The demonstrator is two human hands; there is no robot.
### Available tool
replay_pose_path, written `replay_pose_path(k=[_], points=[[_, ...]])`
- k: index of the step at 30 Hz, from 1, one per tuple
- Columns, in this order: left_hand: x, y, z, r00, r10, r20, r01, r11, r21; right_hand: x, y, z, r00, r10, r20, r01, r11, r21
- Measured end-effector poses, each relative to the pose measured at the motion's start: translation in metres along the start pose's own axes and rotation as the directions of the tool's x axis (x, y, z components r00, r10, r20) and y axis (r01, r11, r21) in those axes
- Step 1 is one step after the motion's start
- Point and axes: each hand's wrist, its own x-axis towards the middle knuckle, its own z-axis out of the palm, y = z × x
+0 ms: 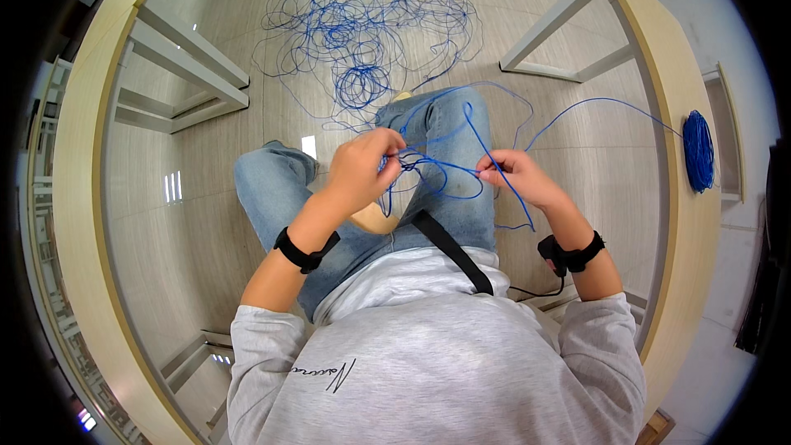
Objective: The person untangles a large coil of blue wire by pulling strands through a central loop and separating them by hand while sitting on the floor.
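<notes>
Between my hands, above my lap, stretches a tangle of thin blue cord (435,167) with several loose loops. My left hand (369,164) pinches the tangle between thumb and fingers. Part of the cord behind those fingers is hidden. My right hand (516,176) grips a strand of the same cord at its fingertips, while another length crosses in front of it. From near the right hand a blue strand arcs over to a wound blue cord bundle (698,151) on the right-hand table. Cord also trails across my right knee.
A wide heap of tangled blue cord (364,31) lies on the tiled floor (216,31) ahead. Wooden-topped tables flank me, the left table (93,198) and the right table (683,247), with pale metal legs (550,25). A wooden seat edge (375,217) shows between my legs.
</notes>
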Motion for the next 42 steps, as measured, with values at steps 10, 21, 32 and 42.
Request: replay_pose_path(k=[10, 21, 32, 42], points=[[-0.005, -0.065, -0.060, 0.814, -0.500, -0.297, 0.115, 0.639, -0.760, -0.008, 0.015, -0.018, 0.997, 0.031, -0.072, -0.020, 0.989, 0.149], [-0.074, -0.210, -0.120, 0.554, -0.807, -0.205, -0.018, 0.235, -0.972, -0.007, 0.018, -0.030, 0.995, 0.017, -0.095, -0.003, 0.990, 0.141], [-0.088, -0.199, -0.096, 0.287, -0.956, -0.064, 0.287, 0.149, -0.946, -0.004, 0.027, -0.024, 0.999, -0.002, -0.053, 0.008, 0.993, 0.120], [-0.034, -0.043, -0.048, 0.977, 0.082, -0.199, 0.004, 0.918, 0.397, -0.005, 0.027, -0.020, 0.994, -0.027, -0.102, 0.044, 0.984, 0.172]])
